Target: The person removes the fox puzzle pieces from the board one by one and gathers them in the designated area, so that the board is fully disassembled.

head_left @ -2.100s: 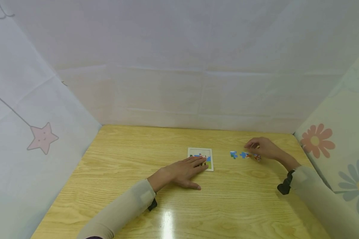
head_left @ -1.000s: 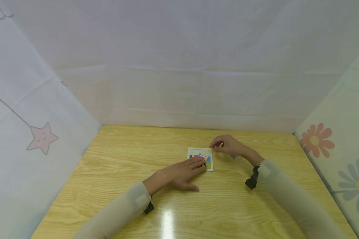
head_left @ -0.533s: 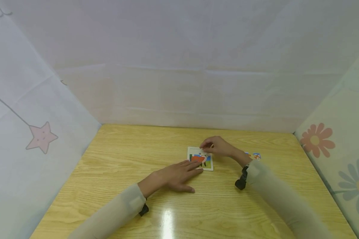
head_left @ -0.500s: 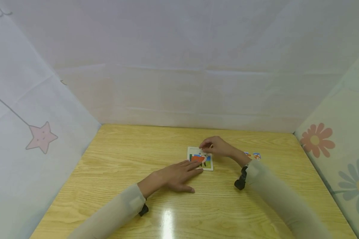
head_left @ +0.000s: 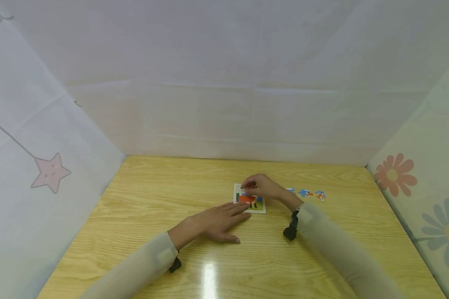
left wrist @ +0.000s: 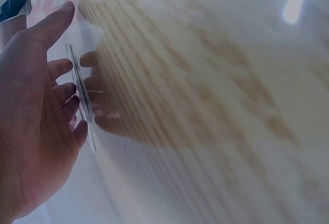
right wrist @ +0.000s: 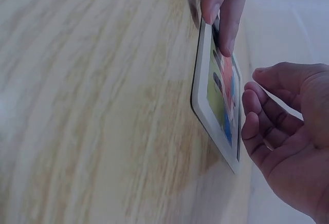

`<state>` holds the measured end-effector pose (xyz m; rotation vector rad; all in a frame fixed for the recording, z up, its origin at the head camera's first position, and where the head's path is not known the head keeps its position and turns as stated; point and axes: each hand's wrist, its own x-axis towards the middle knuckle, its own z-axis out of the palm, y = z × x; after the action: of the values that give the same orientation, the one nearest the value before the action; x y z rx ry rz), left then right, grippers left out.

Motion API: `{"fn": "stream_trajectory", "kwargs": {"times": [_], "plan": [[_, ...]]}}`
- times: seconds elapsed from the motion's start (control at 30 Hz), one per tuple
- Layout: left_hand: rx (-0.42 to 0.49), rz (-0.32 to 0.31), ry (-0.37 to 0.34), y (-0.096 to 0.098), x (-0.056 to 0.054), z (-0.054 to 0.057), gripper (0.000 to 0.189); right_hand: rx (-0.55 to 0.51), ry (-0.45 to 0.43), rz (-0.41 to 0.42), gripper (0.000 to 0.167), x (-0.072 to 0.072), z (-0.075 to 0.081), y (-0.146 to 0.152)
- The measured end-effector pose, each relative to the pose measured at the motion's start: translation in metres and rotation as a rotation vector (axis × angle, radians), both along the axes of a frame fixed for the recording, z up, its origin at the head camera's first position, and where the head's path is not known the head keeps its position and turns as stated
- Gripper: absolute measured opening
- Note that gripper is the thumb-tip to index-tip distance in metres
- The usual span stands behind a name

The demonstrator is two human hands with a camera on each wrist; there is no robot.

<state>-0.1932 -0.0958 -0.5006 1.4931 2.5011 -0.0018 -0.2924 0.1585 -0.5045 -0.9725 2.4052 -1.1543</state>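
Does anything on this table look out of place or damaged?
Nothing stands out. The jigsaw tray lies flat under the left hand; loose jigsaw pieces lie right of it, too small to judge for damage.

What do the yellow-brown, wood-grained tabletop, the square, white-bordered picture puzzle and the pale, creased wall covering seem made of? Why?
Tabletop: wood or wood-look laminate, glossy; grain and a bright reflection show.
Picture puzzle: perhaps card or thin board, finish unclear; it looks flat and thin-edged.
Wall covering: probably fabric, matt; straight creases show, though plastic sheeting is possible.
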Motion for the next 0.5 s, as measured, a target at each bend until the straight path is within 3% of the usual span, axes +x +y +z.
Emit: {"fn": "stream_trajectory", "kwargs": {"times": [0.27, 0.5], "plan": [[-0.01, 0.008, -0.017, -0.003, 0.001, 0.004, 0.087, -0.026, -0.036, -0.006, 0.018, 0.002, -0.003, -0.009], [-0.012, 0.009, -0.022, -0.003, 0.001, 0.003, 0.086, 0.023, 0.019, -0.037, 0.016, 0.002, -0.009, -0.013]]}}
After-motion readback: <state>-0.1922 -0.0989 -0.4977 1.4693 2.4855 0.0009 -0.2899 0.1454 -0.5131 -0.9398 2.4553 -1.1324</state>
